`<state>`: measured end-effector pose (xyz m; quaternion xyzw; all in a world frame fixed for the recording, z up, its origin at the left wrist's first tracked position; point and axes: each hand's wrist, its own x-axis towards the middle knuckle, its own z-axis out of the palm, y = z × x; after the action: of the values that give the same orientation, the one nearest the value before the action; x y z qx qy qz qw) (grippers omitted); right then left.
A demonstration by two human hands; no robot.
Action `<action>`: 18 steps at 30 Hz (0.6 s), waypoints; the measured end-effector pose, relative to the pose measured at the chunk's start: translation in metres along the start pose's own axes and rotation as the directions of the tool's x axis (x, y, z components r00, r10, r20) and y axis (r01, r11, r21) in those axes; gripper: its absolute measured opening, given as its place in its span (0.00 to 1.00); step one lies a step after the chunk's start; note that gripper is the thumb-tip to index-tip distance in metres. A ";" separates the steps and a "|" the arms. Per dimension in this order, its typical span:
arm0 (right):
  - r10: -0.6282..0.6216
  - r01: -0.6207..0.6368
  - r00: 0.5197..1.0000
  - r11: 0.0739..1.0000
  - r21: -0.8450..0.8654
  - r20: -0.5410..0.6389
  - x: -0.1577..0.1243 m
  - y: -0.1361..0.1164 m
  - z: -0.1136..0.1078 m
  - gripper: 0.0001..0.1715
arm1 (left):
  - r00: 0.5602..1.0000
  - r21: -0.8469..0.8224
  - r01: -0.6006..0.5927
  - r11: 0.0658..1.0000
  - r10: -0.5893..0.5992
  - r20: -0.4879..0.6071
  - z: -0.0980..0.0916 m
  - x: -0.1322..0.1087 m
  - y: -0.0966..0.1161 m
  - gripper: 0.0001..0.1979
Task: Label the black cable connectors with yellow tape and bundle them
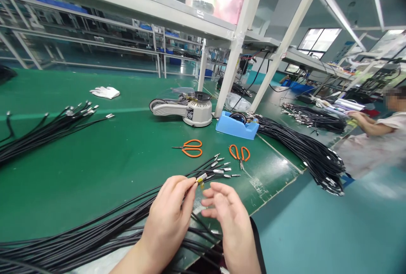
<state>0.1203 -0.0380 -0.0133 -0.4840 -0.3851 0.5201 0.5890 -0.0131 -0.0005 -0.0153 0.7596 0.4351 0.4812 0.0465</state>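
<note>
Black cables (pixel 79 240) with metal terminals (pixel 218 171) lie in a loose bundle across the green bench mat (pixel 95 189), their ends fanned out just beyond the hands. From the head camera, the left hand (pixel 166 210) pinches one cable between thumb and fingertips, right behind its terminal (pixel 201 177), where a small yellow band shows; gripping this close seems to give the steadiest control of the end. The right hand (pixel 226 217) is open, fingers loosely spread, just beside it and apparently not touching. Orange-handled scissors (pixel 190 148) and orange-handled pliers (pixel 239 153) lie just ahead. Farther off stand a tape dispenser (pixel 187 111), whose small dark label is too small to read, and a blue tape holder (pixel 236 127). No other writing is legible. A co-worker's hand (pixel 358 117) rests at the right.
</note>
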 end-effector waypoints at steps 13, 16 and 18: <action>-0.162 0.157 0.987 0.956 -0.246 -0.002 0.012 -0.003 0.014 0.12 | 0.999 -0.029 0.034 0.999 -0.033 0.023 -0.004 0.003 0.005 0.05; -0.201 0.192 0.980 0.943 -0.272 -0.004 0.013 0.001 0.011 0.11 | 0.988 -0.091 0.132 0.987 -0.124 0.096 -0.008 0.005 0.009 0.05; -0.225 0.214 0.974 0.932 -0.294 -0.002 0.013 0.003 0.009 0.10 | 0.967 -0.131 0.223 0.966 -0.202 0.154 -0.011 0.007 0.012 0.06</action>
<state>0.1129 -0.0235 -0.0143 -0.5287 -0.4985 0.3799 0.5724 -0.0130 -0.0069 0.0009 0.7346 0.4731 0.4501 0.1843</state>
